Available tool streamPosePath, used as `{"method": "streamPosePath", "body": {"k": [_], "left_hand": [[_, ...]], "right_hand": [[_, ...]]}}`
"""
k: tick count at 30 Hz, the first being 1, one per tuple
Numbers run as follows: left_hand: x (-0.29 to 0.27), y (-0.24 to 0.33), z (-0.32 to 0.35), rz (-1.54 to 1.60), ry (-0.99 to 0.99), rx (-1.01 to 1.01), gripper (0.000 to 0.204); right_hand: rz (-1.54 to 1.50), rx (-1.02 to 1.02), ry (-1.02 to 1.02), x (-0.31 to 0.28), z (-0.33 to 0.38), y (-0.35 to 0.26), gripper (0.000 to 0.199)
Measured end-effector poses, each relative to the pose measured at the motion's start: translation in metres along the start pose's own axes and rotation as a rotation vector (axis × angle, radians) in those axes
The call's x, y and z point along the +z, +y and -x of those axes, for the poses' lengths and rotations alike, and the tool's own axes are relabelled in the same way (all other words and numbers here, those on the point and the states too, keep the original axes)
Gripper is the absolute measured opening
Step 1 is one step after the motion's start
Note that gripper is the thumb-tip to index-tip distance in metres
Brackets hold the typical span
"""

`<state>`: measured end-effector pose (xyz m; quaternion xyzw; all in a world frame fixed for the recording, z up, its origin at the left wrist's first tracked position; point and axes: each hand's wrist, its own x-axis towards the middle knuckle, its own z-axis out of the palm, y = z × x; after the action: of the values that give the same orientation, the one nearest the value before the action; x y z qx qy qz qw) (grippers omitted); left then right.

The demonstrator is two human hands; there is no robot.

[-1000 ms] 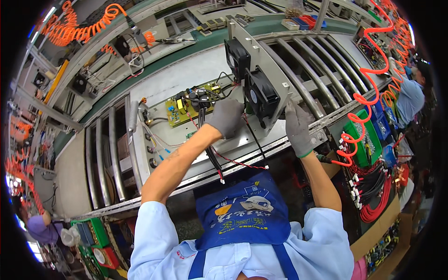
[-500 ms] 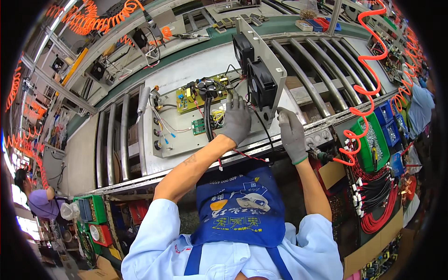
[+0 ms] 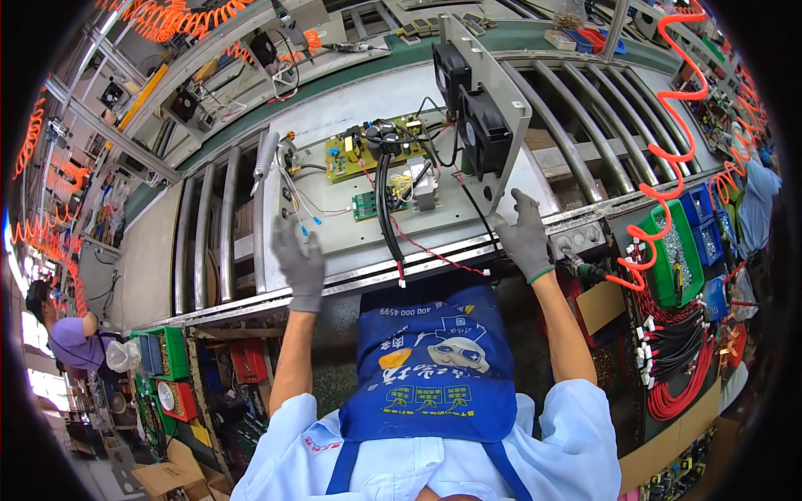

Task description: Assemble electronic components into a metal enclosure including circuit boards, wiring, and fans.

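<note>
A grey metal chassis (image 3: 334,238) lies on the work surface before me, with an upright panel (image 3: 509,142) at its right end carrying two black fans (image 3: 485,132). On the chassis base sit a yellow-green circuit board (image 3: 341,167), a small green board (image 3: 365,205), a transformer (image 3: 426,190) and thick black cables (image 3: 384,209). My left hand (image 3: 301,265), in a grey glove, is at the chassis's near left corner, fingers apart and holding nothing; contact cannot be made out. My gloved right hand (image 3: 526,240), thumb and fingers spread, is beside the panel's near lower corner.
Metal rollers (image 3: 576,134) flank the work surface on both sides. Right of me hang an orange coiled air hose (image 3: 660,159) and bundled red and black wires (image 3: 677,359). A green bin (image 3: 672,250) holds small metal parts. Someone in purple (image 3: 75,342) is at far left.
My left hand has drawn back from the middle of the chassis to its left front corner, uncovering the transformer. My right hand stays near the panel. The whole view has shifted slightly.
</note>
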<state>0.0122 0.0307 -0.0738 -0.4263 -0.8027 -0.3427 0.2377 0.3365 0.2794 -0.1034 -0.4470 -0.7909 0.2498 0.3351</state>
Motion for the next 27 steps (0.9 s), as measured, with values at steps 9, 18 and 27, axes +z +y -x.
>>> {"method": "streamPosePath", "body": {"k": [9, 18, 27], "left_hand": [[0.015, -0.067, 0.025, 0.274, 0.032, -0.405, 0.06], [0.027, -0.051, 0.024, 0.283, 0.066, -0.511, 0.057], [0.025, -0.076, 0.037, 0.067, 0.043, -0.488, 0.058]], "right_hand": [[-0.158, 0.086, 0.029, 0.051, -0.029, 0.006, 0.051], [-0.07, -0.15, 0.074, 0.061, -0.038, 0.025, 0.016], [-0.012, 0.029, -0.284, 0.046, -0.01, 0.033, 0.025]]}}
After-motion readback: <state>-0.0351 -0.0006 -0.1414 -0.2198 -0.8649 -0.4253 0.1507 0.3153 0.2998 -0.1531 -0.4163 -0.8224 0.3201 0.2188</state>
